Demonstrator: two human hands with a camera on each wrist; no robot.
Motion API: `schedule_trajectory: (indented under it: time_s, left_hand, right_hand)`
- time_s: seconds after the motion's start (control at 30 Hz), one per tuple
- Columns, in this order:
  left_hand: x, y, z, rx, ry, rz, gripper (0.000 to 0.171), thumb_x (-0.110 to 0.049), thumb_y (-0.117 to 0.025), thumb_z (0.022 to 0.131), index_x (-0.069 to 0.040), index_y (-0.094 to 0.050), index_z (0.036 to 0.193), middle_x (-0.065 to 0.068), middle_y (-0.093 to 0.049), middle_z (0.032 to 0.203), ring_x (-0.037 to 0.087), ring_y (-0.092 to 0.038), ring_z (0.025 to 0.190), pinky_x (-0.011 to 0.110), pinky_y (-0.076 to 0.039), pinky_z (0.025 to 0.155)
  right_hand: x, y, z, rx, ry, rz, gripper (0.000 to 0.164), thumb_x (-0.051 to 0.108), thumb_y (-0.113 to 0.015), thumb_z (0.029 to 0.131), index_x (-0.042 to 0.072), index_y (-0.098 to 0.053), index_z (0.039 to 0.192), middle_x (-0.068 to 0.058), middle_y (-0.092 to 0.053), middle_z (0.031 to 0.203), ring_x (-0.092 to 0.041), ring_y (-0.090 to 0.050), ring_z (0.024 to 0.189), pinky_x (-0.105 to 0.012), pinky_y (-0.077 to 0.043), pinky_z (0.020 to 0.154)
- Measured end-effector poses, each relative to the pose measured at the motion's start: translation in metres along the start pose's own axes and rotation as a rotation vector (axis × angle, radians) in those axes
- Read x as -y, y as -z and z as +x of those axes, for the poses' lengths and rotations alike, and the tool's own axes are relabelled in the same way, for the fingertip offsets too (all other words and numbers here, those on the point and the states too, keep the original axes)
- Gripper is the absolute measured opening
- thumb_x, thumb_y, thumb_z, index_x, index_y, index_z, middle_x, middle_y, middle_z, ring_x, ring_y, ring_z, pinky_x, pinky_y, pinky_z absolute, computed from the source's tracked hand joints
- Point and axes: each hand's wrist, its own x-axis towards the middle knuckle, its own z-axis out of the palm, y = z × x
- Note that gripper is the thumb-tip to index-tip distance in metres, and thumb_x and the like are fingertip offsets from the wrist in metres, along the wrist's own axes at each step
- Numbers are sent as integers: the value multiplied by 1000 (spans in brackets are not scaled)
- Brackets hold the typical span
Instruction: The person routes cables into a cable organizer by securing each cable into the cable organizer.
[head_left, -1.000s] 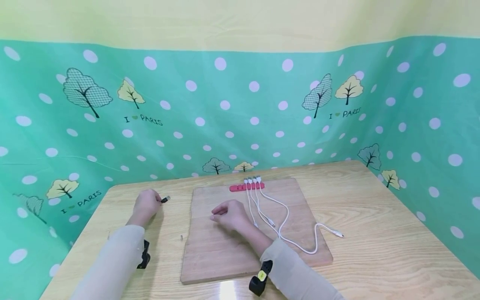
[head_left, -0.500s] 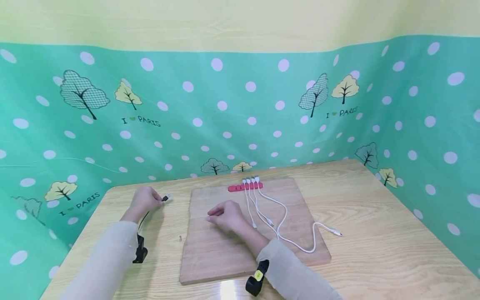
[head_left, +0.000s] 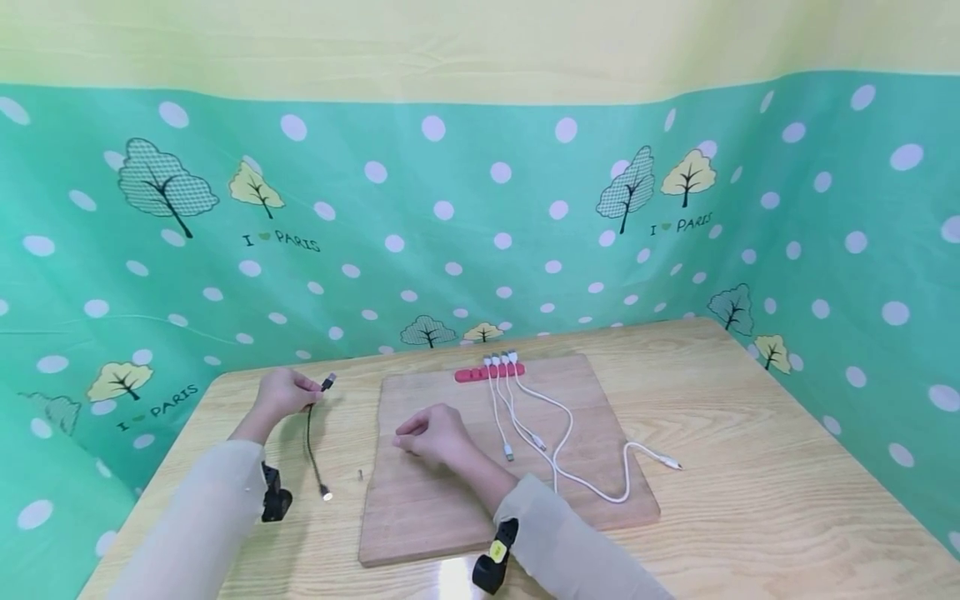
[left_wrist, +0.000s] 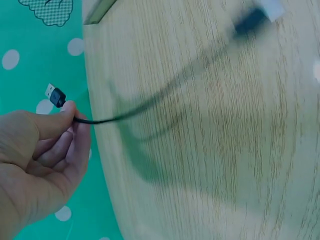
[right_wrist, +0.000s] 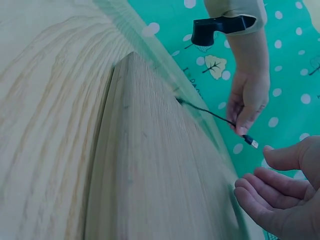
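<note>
My left hand (head_left: 283,393) is raised at the table's left side and pinches a short black USB cable (left_wrist: 102,121) between thumb and fingers, just behind one plug. That USB-A plug (left_wrist: 56,95) sticks up past the fingertips, its metal end bare. The cable's other end (head_left: 325,492) hangs down toward the table. My right hand (head_left: 435,433) hovers over the left part of a wooden board (head_left: 427,517). Its thumb and loosely bent fingers (right_wrist: 260,192) stand apart with nothing between them, close to the plug side of the left hand in the right wrist view.
A red cable holder (head_left: 471,375) lies along the board's back edge, with several white cables (head_left: 574,429) set in its right part. One cable's end (head_left: 670,462) reaches past the board onto the table. A small object (head_left: 360,475) lies left of the board. Curtains stand behind.
My left hand has turned and lifted slightly, so the black cable's plug points up and its far end now hangs into view. My right hand has moved left across the board.
</note>
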Motion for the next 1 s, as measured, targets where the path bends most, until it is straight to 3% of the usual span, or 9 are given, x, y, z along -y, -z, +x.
schedule_trajectory:
  time_s: [0.13, 0.23, 0.37, 0.57, 0.7, 0.87, 1.0]
  left_hand:
    - [-1, 1, -1, 20, 22, -109, 23, -3, -69, 87, 16, -69, 99, 7, -73, 70, 3, -62, 56, 24, -60, 59]
    - [-5, 1, -4, 44, 30, -162, 25, -3, -68, 88, 17, -67, 102, 13, -73, 76, 2, -62, 59, 23, -61, 61]
    - [-11, 2, -7, 65, 25, -190, 27, -4, -67, 90, 17, -66, 106, 23, -74, 90, 3, -65, 64, 24, -62, 65]
    - [-18, 1, -4, 59, 11, -215, 29, -6, -68, 90, 16, -66, 108, 18, -75, 89, 2, -65, 65, 25, -63, 69]
    - [-24, -1, -4, 55, 7, -239, 29, -6, -67, 90, 16, -65, 110, 23, -74, 95, 2, -66, 66, 26, -64, 71]
    - [-29, -4, -5, 36, 14, -279, 31, -6, -66, 91, 16, -64, 113, 29, -71, 105, 3, -67, 69, 25, -63, 72]
    - [-34, -5, -5, 27, 21, -295, 31, -7, -65, 92, 15, -63, 115, 30, -70, 109, 2, -67, 70, 27, -64, 78]
  right_hand:
    - [4, -6, 2, 13, -7, 20, 10, 17, -79, 81, 10, -77, 89, 0, -72, 78, -6, -62, 66, -16, -53, 59]
    - [6, -11, 3, 23, -21, 43, 10, 15, -79, 81, 10, -77, 89, -1, -72, 75, -7, -63, 64, -17, -53, 58]
    - [8, -16, 3, 37, -29, 60, 9, 15, -79, 81, 10, -77, 89, -1, -73, 74, -7, -65, 64, -17, -53, 57]
    - [10, -23, 4, 54, -42, 82, 10, 15, -79, 81, 10, -77, 89, -2, -74, 73, -9, -68, 64, -17, -53, 55]
    - [10, -29, 6, 65, -37, 93, 10, 15, -79, 82, 10, -77, 90, -3, -75, 74, -9, -68, 65, -17, -52, 55]
    - [10, -36, 10, 106, 39, 67, 21, 17, -76, 85, 9, -76, 104, -3, -78, 90, -8, -71, 78, -18, -57, 67]
    - [10, -41, 11, 145, 77, 110, 30, 15, -76, 85, 6, -72, 113, -5, -78, 101, -11, -73, 90, -19, -58, 79]
